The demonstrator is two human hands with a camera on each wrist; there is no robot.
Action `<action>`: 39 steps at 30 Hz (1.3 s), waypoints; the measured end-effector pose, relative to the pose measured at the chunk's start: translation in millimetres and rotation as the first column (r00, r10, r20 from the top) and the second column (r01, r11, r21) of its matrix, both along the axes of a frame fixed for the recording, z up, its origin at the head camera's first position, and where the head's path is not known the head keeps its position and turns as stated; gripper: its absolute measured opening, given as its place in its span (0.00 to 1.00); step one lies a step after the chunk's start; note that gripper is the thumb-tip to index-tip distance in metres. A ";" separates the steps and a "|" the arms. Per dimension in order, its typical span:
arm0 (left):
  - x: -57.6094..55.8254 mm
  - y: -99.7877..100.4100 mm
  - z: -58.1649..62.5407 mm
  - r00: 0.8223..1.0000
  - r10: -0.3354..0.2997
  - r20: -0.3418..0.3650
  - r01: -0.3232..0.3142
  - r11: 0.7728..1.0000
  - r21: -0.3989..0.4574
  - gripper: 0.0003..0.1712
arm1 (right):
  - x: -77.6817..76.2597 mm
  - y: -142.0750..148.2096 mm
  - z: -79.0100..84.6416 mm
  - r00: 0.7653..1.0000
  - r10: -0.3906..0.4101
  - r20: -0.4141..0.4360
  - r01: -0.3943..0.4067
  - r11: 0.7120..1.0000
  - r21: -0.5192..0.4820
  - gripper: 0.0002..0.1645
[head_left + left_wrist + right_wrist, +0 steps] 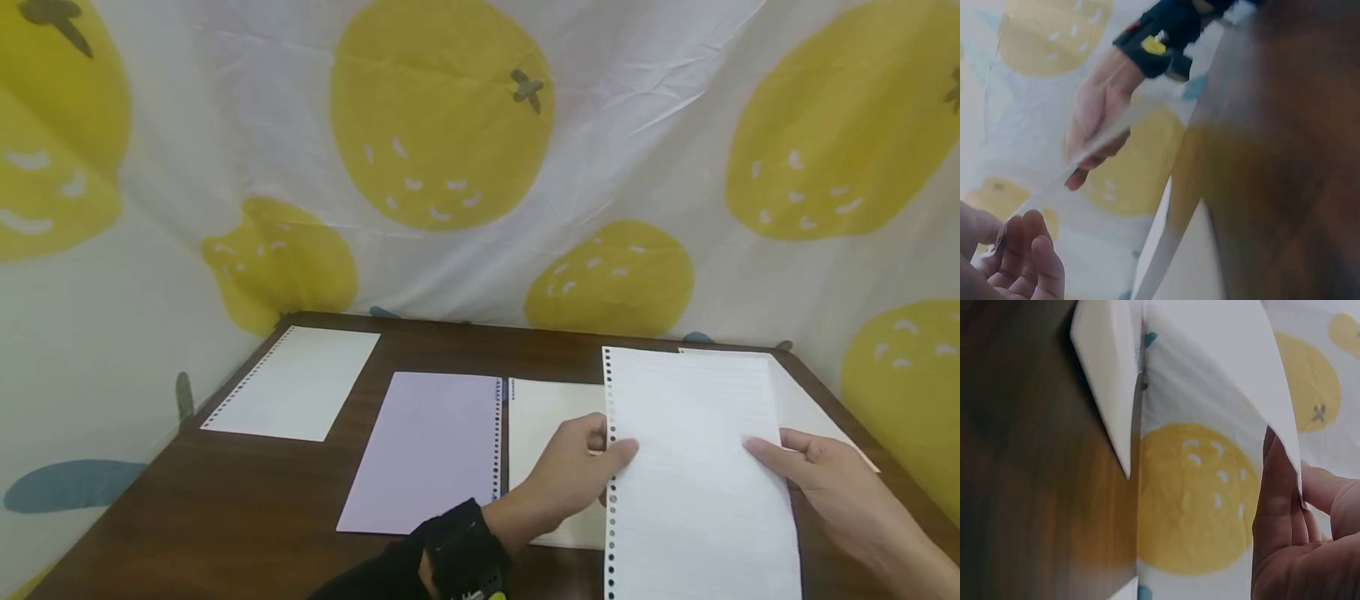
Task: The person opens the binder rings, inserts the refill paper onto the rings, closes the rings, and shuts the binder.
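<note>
Both hands hold up a white loose-leaf sheet (697,467) with faint lines and a row of punched holes along its left edge. My left hand (566,475) pinches that holed edge, thumb on the near face. On the opposite edge my right hand (832,483) pinches the paper between thumb and fingers. In the left wrist view the sheet (1100,140) appears nearly edge-on, raised off the table. Behind it lies an open ring-bound notebook, its pale purple page or cover (427,450) on the left and cream pages (551,417) on the right, partly hidden.
Another white punched sheet (300,383) lies at the table's back left. At the right, a white sheet (813,396) lies partly behind the held one. The dark brown table (247,508) meets a lemon-print cloth (465,267) at its back and sides.
</note>
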State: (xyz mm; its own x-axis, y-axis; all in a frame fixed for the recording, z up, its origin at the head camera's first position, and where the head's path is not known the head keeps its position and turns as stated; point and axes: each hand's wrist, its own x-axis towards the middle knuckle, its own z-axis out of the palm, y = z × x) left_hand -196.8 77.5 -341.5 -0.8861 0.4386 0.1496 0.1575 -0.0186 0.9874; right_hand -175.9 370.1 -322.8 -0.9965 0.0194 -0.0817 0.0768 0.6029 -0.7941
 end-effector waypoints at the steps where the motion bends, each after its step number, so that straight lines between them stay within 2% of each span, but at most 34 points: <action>1: -2.5 -4.2 2.3 1.000 0.020 -0.014 -0.020 1.000 -0.014 0.13 | -3.1 -6.5 1.0 1.000 0.001 -0.011 -0.001 1.000 -0.011 0.47; 4: -10.8 -16.3 5.9 0.997 0.064 -0.046 -0.065 0.997 -0.033 0.12 | -12.2 -24.2 3.7 0.999 0.006 -0.050 -0.010 0.996 -0.087 0.43; 9: -23.1 -33.0 2.8 0.990 0.118 -0.076 -0.123 0.990 -0.063 0.14 | -24.2 -42.7 14.3 0.993 0.047 -0.110 -0.046 0.999 0.009 0.42; 14: -38.3 -46.9 2.1 0.984 0.171 -0.052 -0.174 0.983 -0.065 0.15 | -35.1 -54.7 21.6 0.992 0.087 -0.090 -0.081 0.995 0.064 0.41; 17: -47.5 -53.7 2.6 0.980 0.189 -0.060 -0.194 0.977 -0.092 0.14 | -41.6 -60.3 21.0 0.990 0.098 -0.102 -0.090 0.993 0.078 0.38; 25: -62.9 -66.7 -5.1 0.984 0.165 -0.066 -0.175 0.958 -0.225 0.11 | -54.1 -71.1 4.2 0.993 0.062 -0.097 -0.055 0.996 0.071 0.30; 34: -70.4 -72.0 -16.7 0.968 0.233 -0.095 -0.251 0.892 -0.377 0.08 | -65.2 -76.6 -22.8 0.997 0.041 -0.067 -0.037 0.997 0.064 0.26; 39: -70.8 -72.5 -19.0 0.969 0.231 -0.092 -0.248 0.871 -0.425 0.09 | -69.3 -76.8 -31.2 0.998 0.023 -0.051 -0.019 0.997 0.081 0.26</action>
